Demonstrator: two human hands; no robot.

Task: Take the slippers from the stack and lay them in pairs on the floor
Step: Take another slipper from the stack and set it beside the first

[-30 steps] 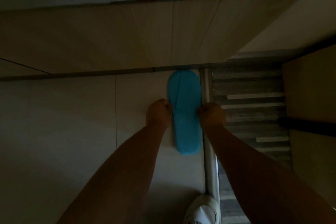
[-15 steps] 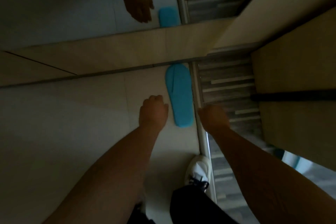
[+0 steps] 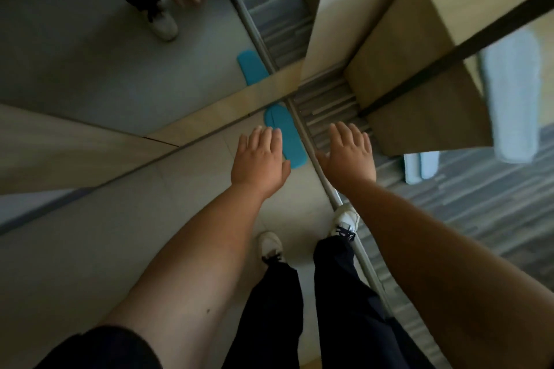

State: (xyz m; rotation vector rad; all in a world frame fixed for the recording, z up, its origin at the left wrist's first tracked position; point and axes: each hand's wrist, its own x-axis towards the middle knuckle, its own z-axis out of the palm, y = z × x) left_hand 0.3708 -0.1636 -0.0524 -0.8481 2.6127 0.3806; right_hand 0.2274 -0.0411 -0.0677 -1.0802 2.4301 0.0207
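Both of my hands are open and hold nothing. My left hand [image 3: 259,160] is spread flat with the fingers out, palm down, up in the air above the pale floor tiles [image 3: 126,237]. My right hand [image 3: 349,156] is spread the same way, just across a thin metal strip [image 3: 322,172] that runs along the floor.

Between my two hands I can see a blue slipper [image 3: 287,135]. It lies flat on the pale tiles, right beside the metal strip. Its far end is up against the wooden base [image 3: 215,117] of a mirror [image 3: 120,63]. My left hand covers a bit of its near side from where I look, but I am not touching it.

In the mirror I can see the blue slipper again, and a hand, and white shoes.

On the other side of the strip is a gray striped carpet [image 3: 467,204]. A wooden cabinet [image 3: 425,99] stands there. Near its bottom, some white slippers [image 3: 421,166] rest on the carpet. Another white slipper [image 3: 512,105] shows at the side of the cabinet, but it is blurry.

Down below are my two white shoes [image 3: 271,244] and my dark pants [image 3: 275,308].
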